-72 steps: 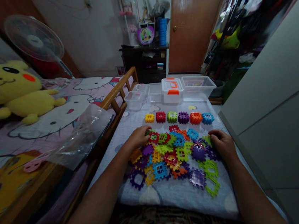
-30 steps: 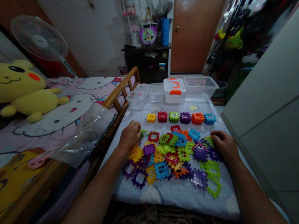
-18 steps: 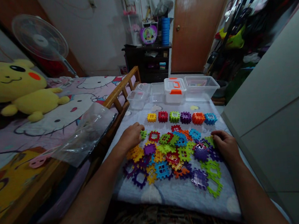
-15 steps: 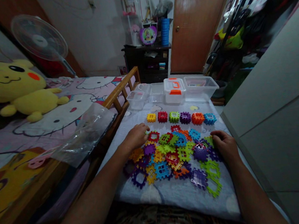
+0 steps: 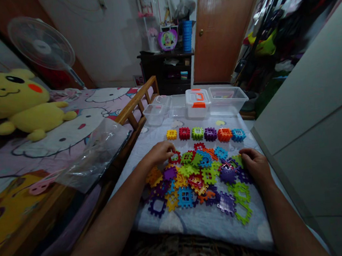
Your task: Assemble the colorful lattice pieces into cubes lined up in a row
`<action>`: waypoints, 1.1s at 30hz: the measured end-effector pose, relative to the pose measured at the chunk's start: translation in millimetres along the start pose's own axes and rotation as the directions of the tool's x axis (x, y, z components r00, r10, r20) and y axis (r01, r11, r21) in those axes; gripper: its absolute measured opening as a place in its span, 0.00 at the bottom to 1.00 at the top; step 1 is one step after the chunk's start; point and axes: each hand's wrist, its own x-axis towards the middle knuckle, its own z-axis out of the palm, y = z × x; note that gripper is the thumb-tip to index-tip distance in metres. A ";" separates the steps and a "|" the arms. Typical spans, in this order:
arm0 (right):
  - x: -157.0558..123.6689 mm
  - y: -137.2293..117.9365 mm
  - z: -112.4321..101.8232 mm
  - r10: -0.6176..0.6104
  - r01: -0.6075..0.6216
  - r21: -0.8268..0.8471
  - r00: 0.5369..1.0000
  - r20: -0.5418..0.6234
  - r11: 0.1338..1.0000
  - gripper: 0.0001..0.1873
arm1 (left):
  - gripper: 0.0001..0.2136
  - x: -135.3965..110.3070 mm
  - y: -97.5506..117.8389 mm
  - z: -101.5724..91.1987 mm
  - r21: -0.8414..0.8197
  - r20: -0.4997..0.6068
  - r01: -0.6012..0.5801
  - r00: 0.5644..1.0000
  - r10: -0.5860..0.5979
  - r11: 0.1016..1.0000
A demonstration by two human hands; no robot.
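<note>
A pile of colourful toothed plastic building tiles lies spread over the blue-grey cloth [image 5: 171,223] before me. My left hand [image 5: 162,151] is at the pile's far left edge, fingers bent and pressed together beside a red tile [image 5: 174,157]; what they hold, if anything, is hidden. On the right, my right hand [image 5: 257,165] has its thumb and forefinger closed at the edge of a green tile [image 5: 238,161]. Close to it lie a dark purple tile [image 5: 227,174] and a bright green tile [image 5: 242,193]. A blue window tile [image 5: 185,197] sits nearer me.
Behind the pile runs a row of colour-sorted stacks, from a yellow stack [image 5: 171,134] to a blue stack [image 5: 238,134]. Clear plastic boxes, one with an orange-latched lid [image 5: 198,102], stand at the back. A wooden bed rail [image 5: 135,107] borders the left, a pale cabinet [image 5: 313,117] the right.
My left hand has shifted slightly right, toward the red tile. The red patch between the green tiles mid-pile no longer shows. My right hand stays by the green tile. The view has shifted slightly.
</note>
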 end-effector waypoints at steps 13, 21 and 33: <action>0.7 0.5 0.7 -0.021 0.021 0.000 1.000 -0.013 1.000 0.17 | 0.04 -25.5 49.8 17.8 -0.045 -0.404 -0.063 0.914 0.039 0.997; -0.9 -0.1 0.5 -0.013 0.013 0.007 1.000 -0.003 1.000 0.17 | 0.04 -42.7 64.5 41.8 0.018 -0.341 -0.180 0.924 0.175 0.984; 0.9 2.6 0.8 -0.002 0.002 0.035 1.000 -0.002 0.999 0.18 | 0.18 -0.1 14.2 16.3 0.469 0.035 0.061 0.995 -0.088 0.881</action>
